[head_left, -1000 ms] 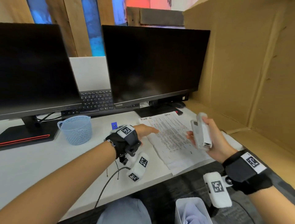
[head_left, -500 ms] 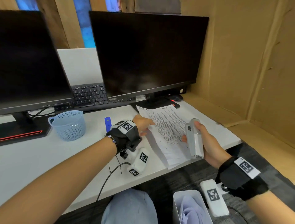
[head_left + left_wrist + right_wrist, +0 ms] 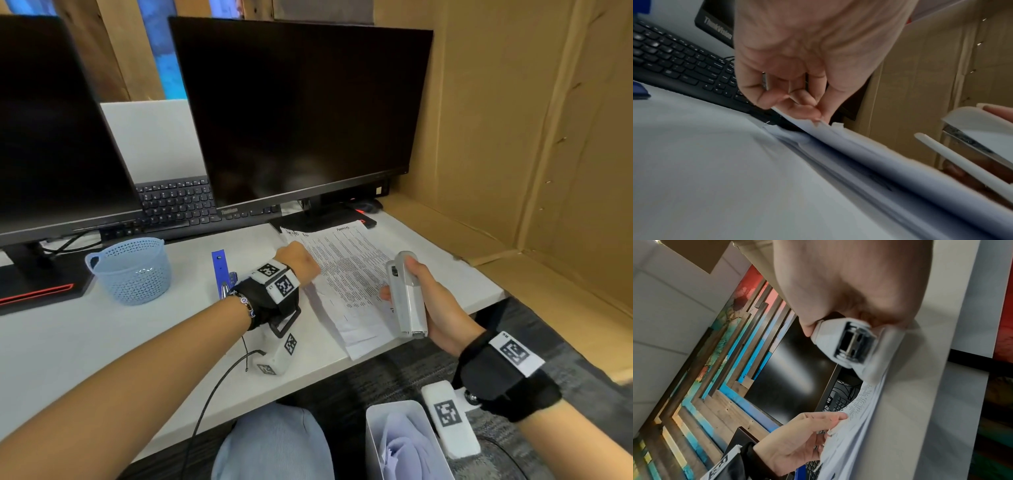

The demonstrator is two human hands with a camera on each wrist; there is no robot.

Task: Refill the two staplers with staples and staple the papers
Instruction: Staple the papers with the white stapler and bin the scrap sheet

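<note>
The stack of printed white papers point(image 3: 346, 281) lies on the white worktop point(image 3: 68, 339), right of centre, its near end reaching the worktop's near edge. Going from the far left: a black monitor foot with a red stripe point(image 3: 37, 291), then a pale blue perforated plastic basket point(image 3: 132, 270), then a blue metal stapler point(image 3: 219, 270) just left of the left wrist. The left hand point(image 3: 298, 262) pinches the far left corner of the papers between thumb and fingers point(image 3: 797, 107), lifting the top sheets there. Behind it a black keyboard point(image 3: 178, 205) runs under a large dark monitor point(image 3: 301, 113). To the right, the right hand point(image 3: 435, 301) is wrapped around a white plastic stapler point(image 3: 407, 298), held above the papers' right edge with its mouth pointing away from the person. Brown cardboard panels point(image 3: 531, 120) wall off the worktop's right side. Below the near edge stands a white bin holding crumpled paper point(image 3: 400, 445).
</note>
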